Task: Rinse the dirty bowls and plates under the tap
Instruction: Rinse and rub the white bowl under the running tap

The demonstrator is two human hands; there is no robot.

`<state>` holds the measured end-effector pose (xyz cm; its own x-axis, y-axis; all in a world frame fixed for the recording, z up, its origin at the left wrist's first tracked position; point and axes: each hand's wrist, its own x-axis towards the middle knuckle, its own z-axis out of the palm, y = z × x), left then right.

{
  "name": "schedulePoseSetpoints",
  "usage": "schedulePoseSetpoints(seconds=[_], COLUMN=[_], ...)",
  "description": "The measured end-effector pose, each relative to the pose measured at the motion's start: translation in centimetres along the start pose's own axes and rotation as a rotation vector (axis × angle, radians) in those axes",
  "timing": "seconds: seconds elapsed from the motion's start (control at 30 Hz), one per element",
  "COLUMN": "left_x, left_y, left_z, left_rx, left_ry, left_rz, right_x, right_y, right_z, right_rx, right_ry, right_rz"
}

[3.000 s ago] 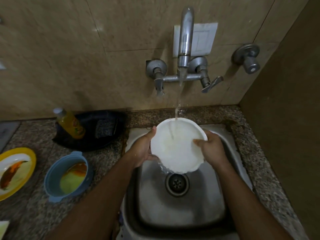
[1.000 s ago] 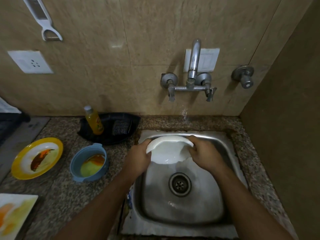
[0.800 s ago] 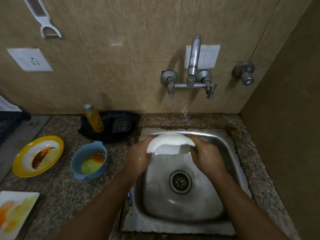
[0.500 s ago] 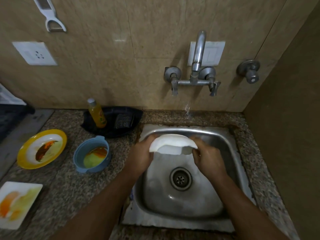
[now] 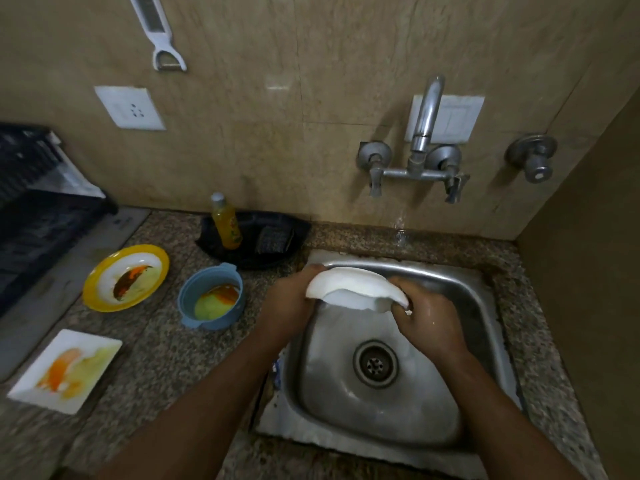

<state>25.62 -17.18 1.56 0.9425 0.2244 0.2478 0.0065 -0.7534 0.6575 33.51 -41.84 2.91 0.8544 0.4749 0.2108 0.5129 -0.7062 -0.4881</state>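
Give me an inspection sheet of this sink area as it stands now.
Surface: speckled granite counter around a steel sink.
Job's things: white bowl tilted over the sink; yellow-rimmed plate, blue bowl and square white plate on the counter, all smeared; tap, a thin stream falling below.
Clutter: yellow bottle and scrubber in a black tray.
Grip: left hand and right hand each hold the bowl's rim.
Cables: nothing seen.
Surroundings: tiled wall, socket, hanging peeler, black rack.
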Motion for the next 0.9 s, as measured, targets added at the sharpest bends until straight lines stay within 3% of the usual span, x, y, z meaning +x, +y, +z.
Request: schedulePoseSetpoints(seconds=[0.1,0.27,0.37,0.53,0.7,0.77,0.8,0.9], left_x=[-0.6,-1.2,-1.3,-1.5,-2.0,-3.0,-3.9,-6.7], left_y=[0.3,0.4,0.0,-0.8,-3.7,-5.7,-7.3,-12.3], left_z=[-0.8,-2.4,-4.3,-10.4,-20.1,-23.8,-25.3,-28.9], left_rx=[-0.005,-0.132,-0.051,0.046,0.016,-0.155,-0.353,-1.299], left_ry=[0.023,-0.046,-0.104,0.123,0.217,0.204,0.233,0.445], left_rz=[-0.012,-0.149,-0.17,-0.121,-0.107,-0.272,-0.417,-0.777], right_x=[0.8,1.5,1.9,4.0,8.0,9.6,10.3,12.2], right_y=[-1.0,-2.5,-4.3,-9.9,-19.0,-23.0,-25.0,-30.6], right_z=[0.2,0.4,-0.1,0.0,4.1,6.8,8.1,12.3], right_rx=[0.027,0.084,0.16,0.27,0.403,0.449,0.444,0.428], right_ry=[-0.204,-0.196,-0.191,-0.177,-0.226,-0.155,-0.123,-0.043], right_rz=[0.018,0.041,0.063,-0.1,-0.336,-0.353,-0.366,-0.43])
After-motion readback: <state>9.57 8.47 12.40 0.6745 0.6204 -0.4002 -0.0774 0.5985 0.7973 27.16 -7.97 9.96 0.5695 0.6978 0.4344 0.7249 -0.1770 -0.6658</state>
